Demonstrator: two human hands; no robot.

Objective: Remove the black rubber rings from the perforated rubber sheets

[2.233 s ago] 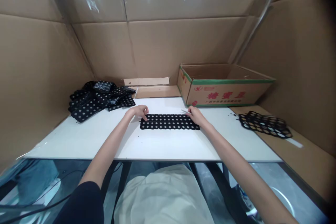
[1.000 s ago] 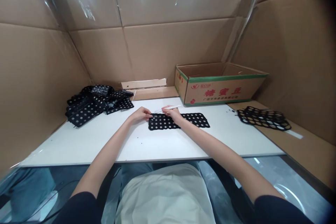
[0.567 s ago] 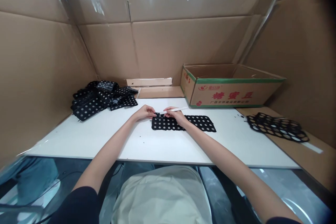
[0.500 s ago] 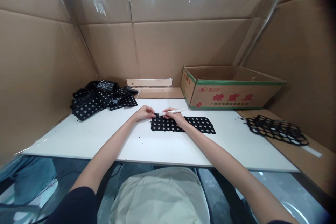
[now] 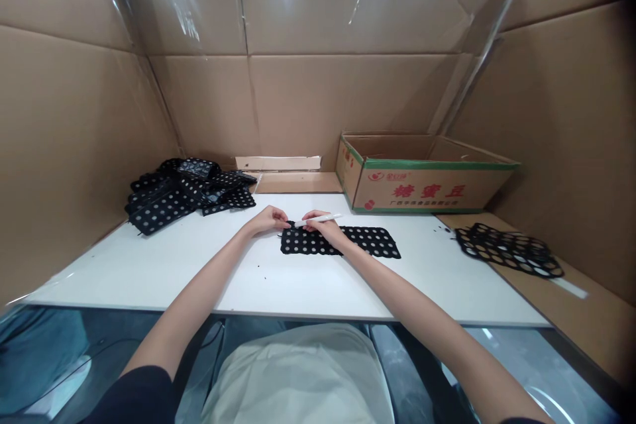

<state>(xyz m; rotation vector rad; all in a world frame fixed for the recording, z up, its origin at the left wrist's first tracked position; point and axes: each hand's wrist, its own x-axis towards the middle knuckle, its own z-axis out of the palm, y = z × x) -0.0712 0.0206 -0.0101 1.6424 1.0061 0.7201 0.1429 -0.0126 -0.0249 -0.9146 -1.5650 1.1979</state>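
Note:
A black fabric piece with rows of pale dots (image 5: 371, 240) lies flat on the white tabletop (image 5: 308, 285). At its far left corner my left hand (image 5: 269, 220) is closed in a pinch on the edge. My right hand (image 5: 325, 229), resting over the fabric's upper middle, grips a slim white pen-like tool (image 5: 328, 217) much as one holds a pen. The tool's tip points left toward that same corner, close to the left fingertips. Whether it touches the fabric is too small to tell.
A heap of similar black dotted pieces (image 5: 169, 202) lies at the back left. An open cardboard box with green edging (image 5: 422, 189) stands at the back right. Black netting with large holes (image 5: 507, 250) is on the right. Cardboard walls (image 5: 342, 93) enclose the table.
The camera view has tilted up and shifted slightly. Both hands stay at the fabric's left corner, with the white tool's tip a little further left along the edge.

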